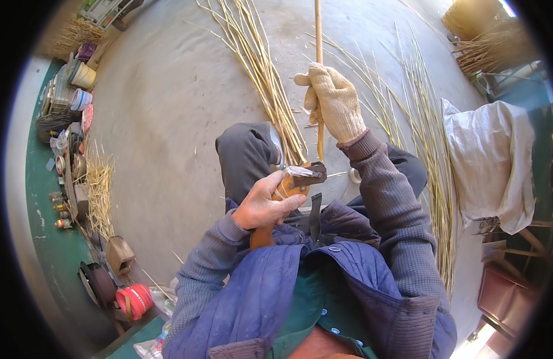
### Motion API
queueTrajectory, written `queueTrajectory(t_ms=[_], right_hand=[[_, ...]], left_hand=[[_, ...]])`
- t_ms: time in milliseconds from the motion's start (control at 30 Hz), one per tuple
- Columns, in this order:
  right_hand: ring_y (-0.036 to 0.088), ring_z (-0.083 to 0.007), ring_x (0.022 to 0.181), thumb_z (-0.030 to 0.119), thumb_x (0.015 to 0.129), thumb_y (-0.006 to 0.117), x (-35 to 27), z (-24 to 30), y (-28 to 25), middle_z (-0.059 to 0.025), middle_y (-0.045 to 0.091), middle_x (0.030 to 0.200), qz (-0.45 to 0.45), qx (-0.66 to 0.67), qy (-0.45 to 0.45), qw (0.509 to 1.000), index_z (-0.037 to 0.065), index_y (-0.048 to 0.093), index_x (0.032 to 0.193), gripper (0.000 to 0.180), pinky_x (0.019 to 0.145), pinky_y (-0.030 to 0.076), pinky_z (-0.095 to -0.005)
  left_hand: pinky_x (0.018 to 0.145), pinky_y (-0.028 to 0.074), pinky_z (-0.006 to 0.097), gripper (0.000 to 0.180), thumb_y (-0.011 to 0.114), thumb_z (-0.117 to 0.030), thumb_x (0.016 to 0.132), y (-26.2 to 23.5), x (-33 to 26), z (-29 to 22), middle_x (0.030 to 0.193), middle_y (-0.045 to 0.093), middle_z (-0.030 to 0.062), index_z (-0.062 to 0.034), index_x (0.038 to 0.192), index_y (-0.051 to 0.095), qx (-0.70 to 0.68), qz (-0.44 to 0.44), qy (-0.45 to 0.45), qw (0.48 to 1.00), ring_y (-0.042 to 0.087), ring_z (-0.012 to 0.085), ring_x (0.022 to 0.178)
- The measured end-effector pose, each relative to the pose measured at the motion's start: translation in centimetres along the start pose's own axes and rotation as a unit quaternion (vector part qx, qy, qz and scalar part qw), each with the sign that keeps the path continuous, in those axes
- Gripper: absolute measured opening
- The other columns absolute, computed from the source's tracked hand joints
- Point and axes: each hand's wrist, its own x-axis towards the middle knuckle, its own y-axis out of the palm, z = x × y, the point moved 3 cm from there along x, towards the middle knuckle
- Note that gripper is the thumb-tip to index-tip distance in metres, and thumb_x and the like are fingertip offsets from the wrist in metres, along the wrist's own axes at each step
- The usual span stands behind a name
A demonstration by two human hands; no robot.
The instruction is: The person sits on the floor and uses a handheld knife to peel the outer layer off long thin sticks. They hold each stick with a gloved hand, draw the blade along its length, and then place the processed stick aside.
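My bare left hand (264, 202) is closed around a wooden-handled tool (294, 190) in front of my lap. A dark metal plate or blade sits at its far end, with white wrapping tied on. My right hand (336, 103), in a cream knitted glove, is closed on a thin tan stick (319, 36), held upright in the picture. The stick's lower end comes down close to the metal plate; whether they touch I cannot tell. Beyond the tool, a bundle of long pale stalks (276, 99) lies on the floor by my bent left knee.
More long stalks (435, 155) lie to my right, beside a white woven sack (492, 161). A shelf of spools and jars lines the left, with straw (100, 191), a wooden box (119, 256) and a red roll (134, 301). Bundled brush (489, 54) stands at the far right.
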Motion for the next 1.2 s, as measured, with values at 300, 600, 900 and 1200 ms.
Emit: queueTrajectory(t_ms=[300, 600, 900, 1200], right_hand=[[0.060, -0.0067, 0.051, 0.044, 0.114, 0.053, -2.2, 1.5, -0.3, -0.0010, 0.065, 0.068, 0.017, 0.070, -0.044, 0.996, -0.002, 0.075, 0.114, 0.051, 0.046, 0.055, -0.0217], [0.063, -0.0118, 0.054, 0.043, 0.116, 0.047, -3.4, 1.8, -0.6, -0.0051, 0.067, 0.069, 0.041, 0.012, -0.055, 0.998, -0.002, 0.072, 0.111, 0.051, 0.050, 0.055, -0.0256], [0.073, -0.0184, 0.077, 0.035, 0.115, 0.051, -7.8, 1.2, -0.2, -0.0095, 0.074, 0.088, 0.122, 0.034, -0.015, 0.992, 0.000, 0.068, 0.117, 0.040, 0.069, 0.060, -0.0295], [0.033, -0.0071, 0.045, 0.047, 0.116, 0.044, 4.6, 7.8, -1.7, 0.0087, 0.042, 0.060, 0.093, 0.374, -0.069, 0.920, 0.002, 0.058, 0.119, 0.047, 0.041, 0.032, -0.0251]], left_hand=[[0.050, 0.048, 0.021, 0.048, 0.077, -0.021, 0.100, 0.8, -0.1, -0.6, 0.084, 0.063, 0.0002, 0.0018, 0.137, 0.057, -0.012, 0.017, 0.040, 0.999, 0.055, 0.0038, 0.058], [0.052, 0.048, 0.022, 0.048, 0.083, -0.020, 0.095, 0.0, -0.5, -1.1, 0.085, 0.065, 0.0002, 0.0006, 0.134, 0.062, 0.002, -0.029, 0.063, 0.998, 0.056, 0.0047, 0.060], [0.062, 0.054, 0.036, 0.039, 0.087, -0.018, 0.089, -1.4, -0.4, -1.6, 0.082, 0.069, 0.0121, 0.0026, 0.114, 0.065, 0.205, -0.044, 0.189, 0.959, 0.069, 0.0206, 0.068], [0.071, 0.058, 0.037, 0.039, 0.087, -0.016, 0.088, -0.8, -1.2, 0.1, 0.094, 0.075, 0.0179, 0.0007, 0.117, 0.067, 0.276, -0.100, 0.204, 0.934, 0.075, 0.0219, 0.080]])
